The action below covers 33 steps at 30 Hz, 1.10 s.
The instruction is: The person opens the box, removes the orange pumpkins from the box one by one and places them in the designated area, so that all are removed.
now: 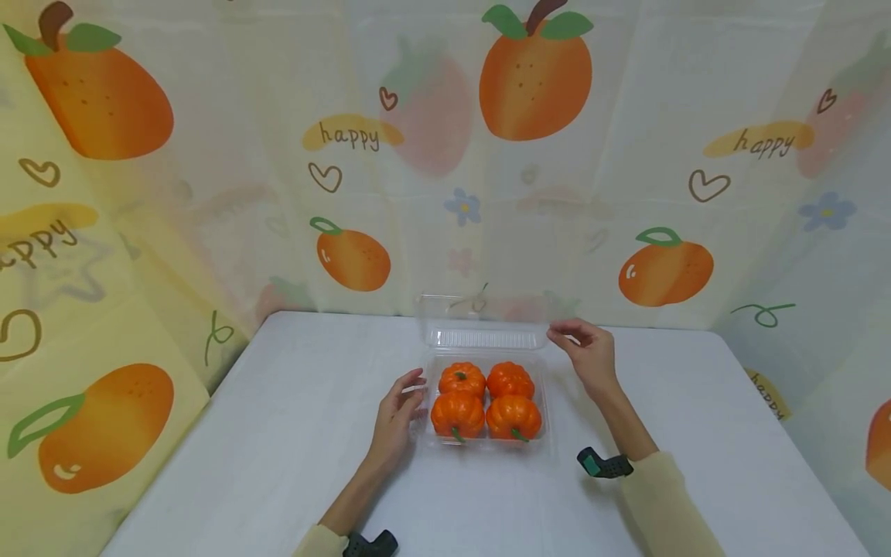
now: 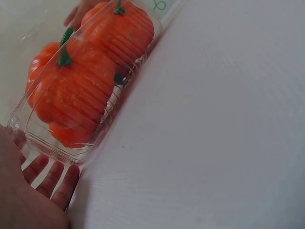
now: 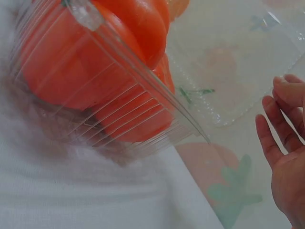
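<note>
Several small glossy orange pumpkins [image 1: 456, 415] with green stems sit in two rows in a clear plastic clamshell box [image 1: 547, 445]. Its hinged clear lid [image 1: 487, 338] stands raised at the back. My left hand [image 1: 398, 414] is at the box's left side, fingers spread along the wall; in the left wrist view those fingers [image 2: 65, 186] lie right at the box's lower corner. At the lid's right edge, my right hand [image 1: 588, 357] pinches the rim between thumb and fingertips. The right wrist view shows this hand [image 3: 290, 162] beside the lid [image 3: 228, 90], other fingers loosely spread.
A white-covered table [image 1: 278, 433] carries the box. Behind it hangs a pale curtain [image 1: 230, 100] printed with oranges, hearts and words, and it continues down both sides. A dark wrist strap [image 1: 604, 464] is on the right wrist, another [image 1: 370, 544] on the left.
</note>
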Each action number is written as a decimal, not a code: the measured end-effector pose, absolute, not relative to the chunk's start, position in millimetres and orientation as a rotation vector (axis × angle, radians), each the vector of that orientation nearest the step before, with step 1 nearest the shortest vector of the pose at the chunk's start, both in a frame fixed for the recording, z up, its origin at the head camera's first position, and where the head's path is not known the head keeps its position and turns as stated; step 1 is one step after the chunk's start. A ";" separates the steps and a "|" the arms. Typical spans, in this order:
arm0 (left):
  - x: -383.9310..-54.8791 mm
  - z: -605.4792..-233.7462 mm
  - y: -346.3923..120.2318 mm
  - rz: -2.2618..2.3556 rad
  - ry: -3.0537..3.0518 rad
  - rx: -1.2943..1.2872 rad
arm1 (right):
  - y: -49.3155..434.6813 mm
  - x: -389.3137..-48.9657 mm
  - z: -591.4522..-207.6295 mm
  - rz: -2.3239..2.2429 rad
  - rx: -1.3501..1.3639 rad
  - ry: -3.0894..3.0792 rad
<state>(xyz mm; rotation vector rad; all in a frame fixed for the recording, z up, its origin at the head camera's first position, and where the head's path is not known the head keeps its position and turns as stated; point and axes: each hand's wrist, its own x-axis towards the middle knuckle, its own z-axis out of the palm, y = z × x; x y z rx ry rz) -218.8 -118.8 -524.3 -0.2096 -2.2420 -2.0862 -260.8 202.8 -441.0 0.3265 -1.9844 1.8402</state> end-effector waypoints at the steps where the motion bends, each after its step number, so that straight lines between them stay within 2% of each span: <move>1: -218.0 -522.3 -118.8 -2.091 -2.248 -0.210 | 202.3 -261.5 -440.4 1.841 0.319 -1.983; 9: -204.4 -497.6 -117.3 -2.108 -2.254 -0.266 | 199.6 -271.0 -440.1 1.895 0.304 -1.931; 15: -200.9 -493.1 -115.9 -2.074 -2.272 -0.284 | 199.5 -273.8 -440.9 1.922 0.282 -1.935; 33: -214.1 -524.5 -116.5 -1.978 -2.251 -0.284 | 199.9 -294.8 -444.2 1.994 0.241 -1.972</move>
